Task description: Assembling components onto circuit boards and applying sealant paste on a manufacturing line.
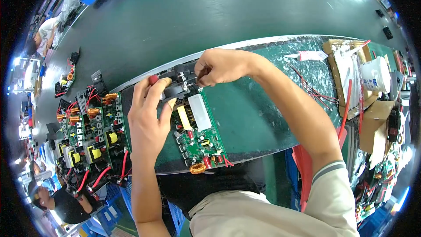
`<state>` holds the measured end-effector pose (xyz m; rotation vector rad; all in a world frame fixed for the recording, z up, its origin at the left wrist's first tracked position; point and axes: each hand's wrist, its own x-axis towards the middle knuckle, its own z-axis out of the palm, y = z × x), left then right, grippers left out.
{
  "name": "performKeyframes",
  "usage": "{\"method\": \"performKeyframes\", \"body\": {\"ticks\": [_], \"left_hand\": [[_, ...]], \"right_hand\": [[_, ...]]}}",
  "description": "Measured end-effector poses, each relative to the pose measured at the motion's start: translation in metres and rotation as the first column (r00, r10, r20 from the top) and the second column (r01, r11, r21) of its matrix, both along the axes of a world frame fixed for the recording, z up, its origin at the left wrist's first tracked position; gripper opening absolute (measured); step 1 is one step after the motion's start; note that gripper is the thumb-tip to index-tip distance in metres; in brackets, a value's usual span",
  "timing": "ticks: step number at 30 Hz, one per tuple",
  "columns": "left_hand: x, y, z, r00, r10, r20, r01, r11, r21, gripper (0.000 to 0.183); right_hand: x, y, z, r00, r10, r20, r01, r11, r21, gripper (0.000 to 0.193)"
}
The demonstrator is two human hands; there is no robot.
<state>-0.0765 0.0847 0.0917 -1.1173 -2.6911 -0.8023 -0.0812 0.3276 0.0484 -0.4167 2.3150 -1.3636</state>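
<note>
Two bare hands work one green circuit board [199,134] lying on the green bench [263,114]: the left hand [149,114] curls around its black part [175,90], and the right hand [219,66] pinches there. Left, a stack of similar boards [94,138]; right, a cardboard box [346,68] holding a white tub [375,74].

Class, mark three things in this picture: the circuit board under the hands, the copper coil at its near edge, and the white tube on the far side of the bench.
Circuit board [202,142], head view, on its green middle.
Copper coil [198,168], head view, on its windings.
White tube [309,55], head view, on its body.
</note>
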Motion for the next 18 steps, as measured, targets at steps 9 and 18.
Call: {"method": "performKeyframes", "body": {"ticks": [9, 18], "left_hand": [[0.004, 0.004, 0.001, 1.000, 0.016, 0.015, -0.016, 1.000, -0.009, 0.041], [-0.003, 0.007, -0.002, 0.999, -0.009, -0.047, 0.008, 1.000, -0.013, 0.042]], "right_hand": [[0.012, -0.008, -0.012, 0.989, -0.085, -0.119, 0.097, 0.991, 0.093, 0.018], [0.031, -0.023, -0.019, 0.916, -0.335, -0.221, 0.356, 0.932, 0.064, 0.016]]}}
